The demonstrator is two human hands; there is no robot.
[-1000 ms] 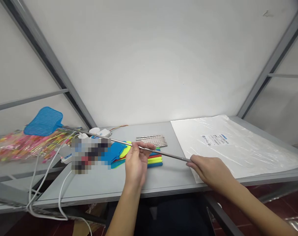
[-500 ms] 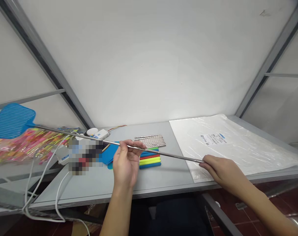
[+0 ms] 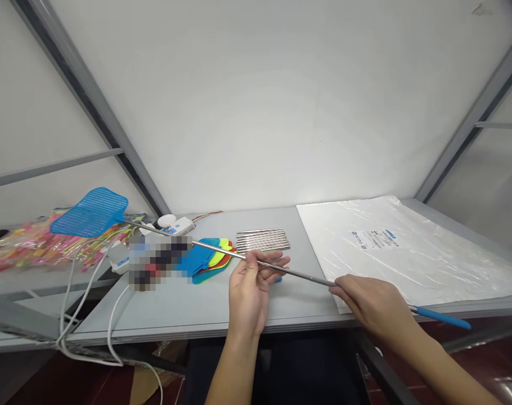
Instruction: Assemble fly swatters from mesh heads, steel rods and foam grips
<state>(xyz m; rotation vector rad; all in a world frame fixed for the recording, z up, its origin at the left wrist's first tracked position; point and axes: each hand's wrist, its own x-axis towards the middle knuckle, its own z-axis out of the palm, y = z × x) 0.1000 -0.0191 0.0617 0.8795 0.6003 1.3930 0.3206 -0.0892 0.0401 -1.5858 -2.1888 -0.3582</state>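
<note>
I hold a long fly swatter across the grey table (image 3: 188, 306). Its blue mesh head (image 3: 90, 212) hangs over the left side, its thin metal rod (image 3: 298, 275) runs to the right, and its blue handle (image 3: 439, 318) sticks out past my right wrist. My left hand (image 3: 252, 287) pinches the rod near the middle, with the other fingers half spread. My right hand (image 3: 372, 305) is closed round the rod near the handle end. Under my left hand lie coloured swatter heads (image 3: 209, 260) and a row of metal rods (image 3: 262, 239).
A large clear plastic bag of white sheets (image 3: 403, 247) covers the right of the table. At the left are a pile of pink and yellow packaged items (image 3: 32, 246), a white power strip (image 3: 178, 227) and white cables (image 3: 87, 315) hanging over the edge. Grey frame bars rise on both sides.
The swatter has slid back to the right: its head came in from the far left edge, and the blue handle now shows behind my right hand. My left hand moved right along the rod.
</note>
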